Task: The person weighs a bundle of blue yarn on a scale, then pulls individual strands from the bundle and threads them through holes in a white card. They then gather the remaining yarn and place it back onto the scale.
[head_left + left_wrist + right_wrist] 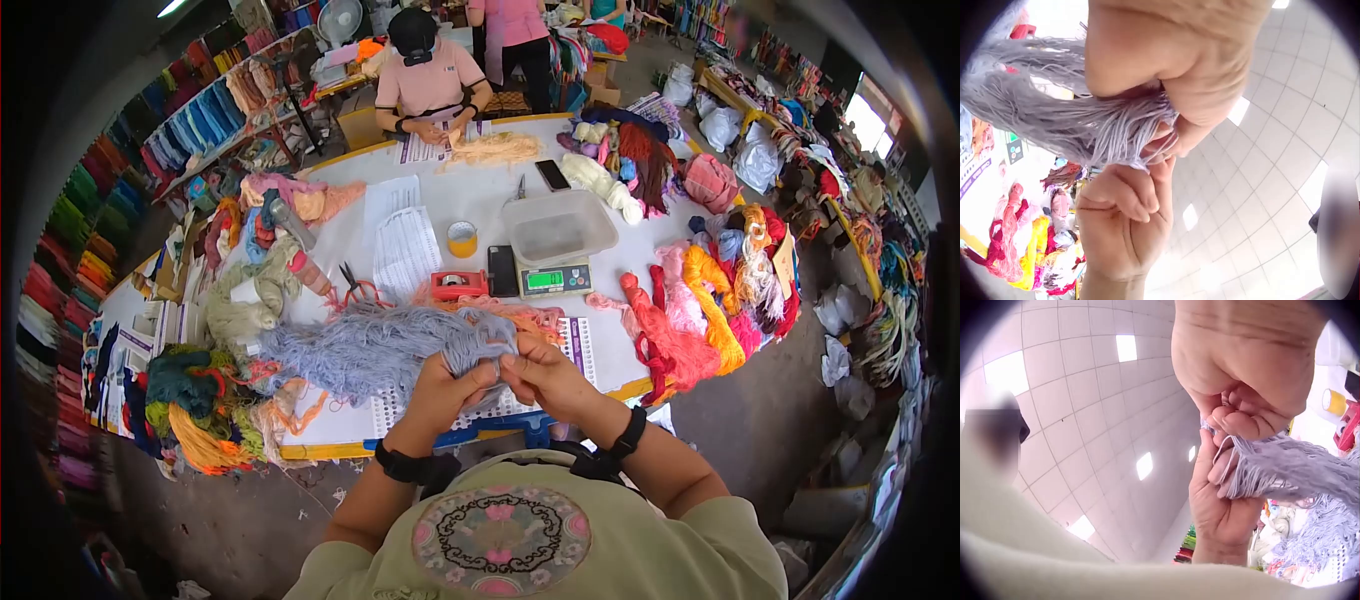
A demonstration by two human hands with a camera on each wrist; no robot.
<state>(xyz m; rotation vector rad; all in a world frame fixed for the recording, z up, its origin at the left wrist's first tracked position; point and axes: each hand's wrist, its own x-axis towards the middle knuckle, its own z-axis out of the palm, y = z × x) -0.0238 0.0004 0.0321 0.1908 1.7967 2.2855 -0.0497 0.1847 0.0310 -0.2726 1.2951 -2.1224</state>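
A long bundle of grey-blue yarn (350, 345) lies across the near side of the table, its right end lifted toward the person. My left hand (448, 388) grips that gathered end, and loose strands loop over its fingers in the right wrist view. Right up against it, my right hand (545, 378) pinches strands at the end of the bundle with thumb and curled fingers. From the left wrist view, the yarn (1104, 125) runs out of the left fist, with the right hand (1119, 219) just below.
Beyond the bundle are scissors (350, 280), a red tape dispenser (459, 285), a phone (502, 271), yellow tape (462, 238), and a scale (555, 279) bearing a plastic tub (560, 225). Coloured skeins (670, 330) pile up at both sides. Another person (430, 75) works opposite.
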